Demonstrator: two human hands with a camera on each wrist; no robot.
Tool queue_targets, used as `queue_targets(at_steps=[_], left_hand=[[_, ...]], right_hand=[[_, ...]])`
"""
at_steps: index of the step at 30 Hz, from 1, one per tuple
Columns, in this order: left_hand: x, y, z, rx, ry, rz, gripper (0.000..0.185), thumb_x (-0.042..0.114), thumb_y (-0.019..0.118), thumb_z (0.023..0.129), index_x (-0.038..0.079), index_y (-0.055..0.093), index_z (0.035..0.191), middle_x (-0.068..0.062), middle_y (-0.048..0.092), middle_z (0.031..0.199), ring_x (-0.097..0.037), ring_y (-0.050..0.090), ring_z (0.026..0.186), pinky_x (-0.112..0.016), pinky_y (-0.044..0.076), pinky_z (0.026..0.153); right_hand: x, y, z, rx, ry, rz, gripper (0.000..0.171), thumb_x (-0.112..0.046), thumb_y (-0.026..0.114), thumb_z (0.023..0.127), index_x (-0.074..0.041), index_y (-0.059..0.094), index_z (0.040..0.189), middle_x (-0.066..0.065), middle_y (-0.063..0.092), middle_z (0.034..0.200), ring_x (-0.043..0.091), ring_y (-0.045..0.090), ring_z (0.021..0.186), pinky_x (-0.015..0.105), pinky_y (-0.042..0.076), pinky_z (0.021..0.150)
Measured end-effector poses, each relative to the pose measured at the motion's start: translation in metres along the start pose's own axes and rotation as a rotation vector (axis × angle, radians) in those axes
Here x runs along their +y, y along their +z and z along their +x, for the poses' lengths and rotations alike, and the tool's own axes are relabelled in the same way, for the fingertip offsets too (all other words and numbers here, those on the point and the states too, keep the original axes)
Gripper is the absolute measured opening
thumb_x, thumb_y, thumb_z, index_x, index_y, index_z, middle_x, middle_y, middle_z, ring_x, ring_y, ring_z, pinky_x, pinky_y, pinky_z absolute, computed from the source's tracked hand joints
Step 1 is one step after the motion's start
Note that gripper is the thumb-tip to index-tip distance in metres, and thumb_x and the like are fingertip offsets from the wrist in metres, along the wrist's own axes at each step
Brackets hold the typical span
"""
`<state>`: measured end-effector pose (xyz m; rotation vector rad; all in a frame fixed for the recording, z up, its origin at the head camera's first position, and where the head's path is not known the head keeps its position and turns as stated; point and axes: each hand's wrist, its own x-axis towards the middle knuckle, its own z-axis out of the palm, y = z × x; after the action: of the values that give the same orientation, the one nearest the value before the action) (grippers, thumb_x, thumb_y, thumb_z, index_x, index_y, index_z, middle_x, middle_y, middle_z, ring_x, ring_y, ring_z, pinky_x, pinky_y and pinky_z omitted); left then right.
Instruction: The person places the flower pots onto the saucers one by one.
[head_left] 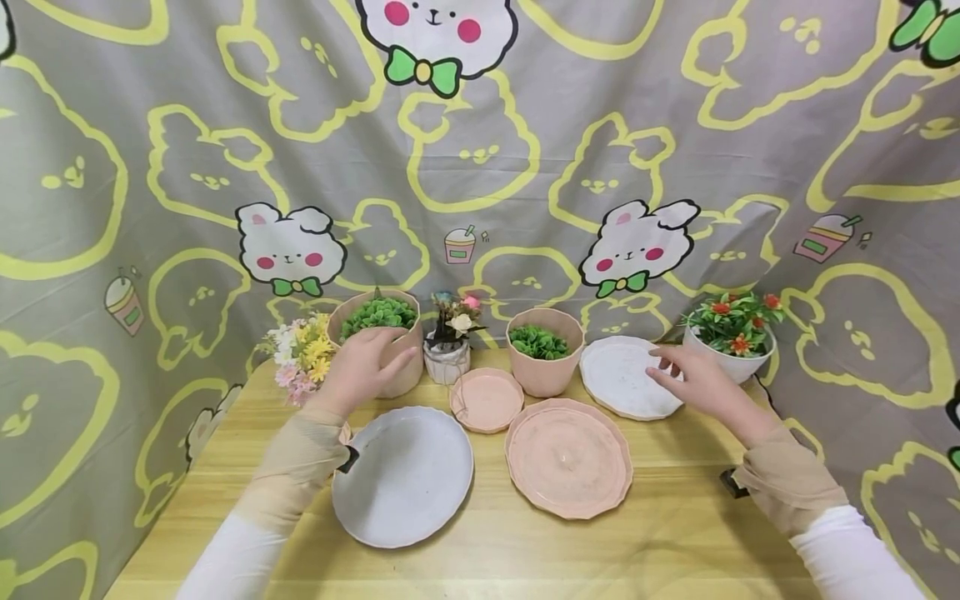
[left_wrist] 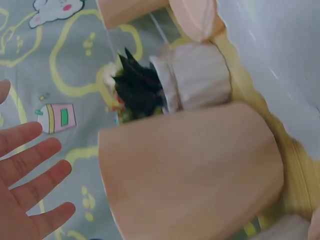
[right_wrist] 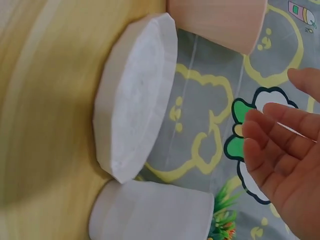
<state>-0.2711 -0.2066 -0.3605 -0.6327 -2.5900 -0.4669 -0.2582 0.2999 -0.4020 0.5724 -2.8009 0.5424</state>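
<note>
- Head view, ctr-left: your empty L grip could tip peach pot on contact.
- Ctr-right: R grip, also empty, may knock white tray if lowered.

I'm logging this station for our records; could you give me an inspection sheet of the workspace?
Surface: wood-grain table, with plates and pots on it.
Job's things: large pink pot, nearest the left hand; white plate and white flowerpot, nearest the right hand.
Clutter: grey plate, large pink plate, small pink plate, smaller pink pot, wrapped pot, mixed flowers.
Grippers: left hand spread, right hand loosely bent; neither holds anything.
Cables: none clearly seen.
Surroundings: cartoon-print curtain behind and at both sides.
</note>
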Motion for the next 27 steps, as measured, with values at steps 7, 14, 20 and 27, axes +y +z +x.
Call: queue_targets(at_steps=[7,14,20,27], left_hand=[[0.020,0.022,0.015,-0.022,-0.005,-0.121,0.049,0.040,0.059,0.096,0.008,0.056,0.133,-0.017,0.062,0.129,-0.035,0.058,0.119,-0.050,0.043,0.108],[0.038,0.047,0.031,-0.079,-0.024,-0.205,0.055,0.042,0.059,0.096,0.006,0.052,0.138,-0.016,0.058,0.136,-0.033,0.055,0.125,-0.048,0.045,0.106],[0.052,0.073,0.045,-0.125,-0.143,-0.290,0.055,0.044,0.057,0.096,0.010,0.052,0.138,-0.013,0.057,0.136,-0.029,0.056,0.125,-0.047,0.047,0.105],[0.064,0.104,0.062,-0.129,-0.320,-0.472,0.046,0.041,0.056,0.097,0.010,0.059,0.130,-0.012,0.068,0.117,-0.026,0.066,0.106,-0.043,0.053,0.093]], right_hand=[[-0.005,0.019,-0.002,-0.057,0.014,0.051,0.025,-0.020,0.063,0.094,0.001,0.067,0.106,-0.001,0.063,0.071,0.004,0.049,0.061,0.023,0.042,0.056],[-0.010,0.042,-0.007,-0.158,0.013,0.127,0.021,-0.018,0.064,0.092,0.000,0.067,0.101,-0.002,0.060,0.066,0.004,0.047,0.058,0.022,0.040,0.054],[-0.013,0.055,-0.010,-0.232,0.027,0.176,0.020,-0.018,0.063,0.092,0.000,0.067,0.100,-0.003,0.060,0.067,0.004,0.049,0.059,0.022,0.042,0.056],[-0.015,0.070,-0.015,-0.262,0.043,0.192,0.018,-0.020,0.064,0.092,-0.004,0.068,0.099,-0.004,0.059,0.067,0.004,0.046,0.059,0.021,0.040,0.055]])
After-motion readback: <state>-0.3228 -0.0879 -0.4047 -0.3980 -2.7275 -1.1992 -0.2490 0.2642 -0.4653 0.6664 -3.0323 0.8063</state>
